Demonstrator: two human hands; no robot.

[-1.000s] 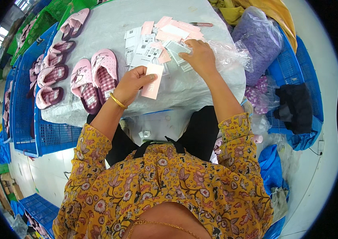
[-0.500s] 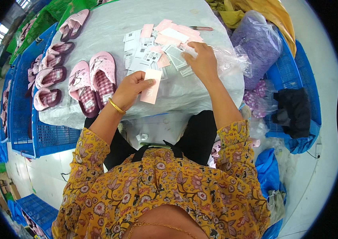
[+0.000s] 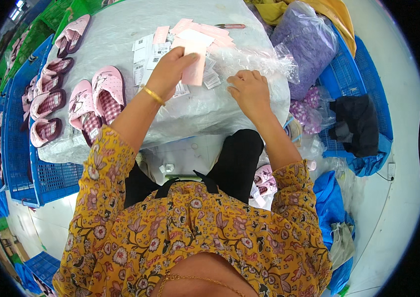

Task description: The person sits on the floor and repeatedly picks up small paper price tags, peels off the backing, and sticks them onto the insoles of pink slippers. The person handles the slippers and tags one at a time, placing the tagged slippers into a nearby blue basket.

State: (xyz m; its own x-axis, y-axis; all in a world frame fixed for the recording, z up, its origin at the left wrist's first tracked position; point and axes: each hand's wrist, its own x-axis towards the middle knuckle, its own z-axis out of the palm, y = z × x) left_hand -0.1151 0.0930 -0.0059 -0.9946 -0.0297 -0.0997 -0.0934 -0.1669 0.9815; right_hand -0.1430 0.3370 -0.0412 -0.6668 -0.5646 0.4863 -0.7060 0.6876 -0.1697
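Between its thumb and fingers, my left hand (image 3: 170, 72) holds a pale pink card (image 3: 193, 67) above the pile of cards. My right hand (image 3: 250, 94) rests low over the table's right part, its fingers bent but apart, and no object shows in it. Just beyond it lies a crumpled clear plastic bag (image 3: 269, 62). The pile mixes white printed labels (image 3: 142, 57) with pink cards (image 3: 161, 34). Left of my forearm stands a pair of pink slippers with checked insoles (image 3: 107, 84), partly covered by my left sleeve.
More pink slippers (image 3: 46, 103) line the left edge of the plastic-covered table (image 3: 205, 111). A slim, dark-handled tool (image 3: 230, 25) lies behind the cards. Blue crates (image 3: 59, 175) flank the table. At right are a bag of purple material (image 3: 304, 44) and dark cloth (image 3: 361, 123).
My left hand has lifted the pink card forward, over the pile. My right hand has drawn back from the labels toward me. The whole view has shifted slightly.
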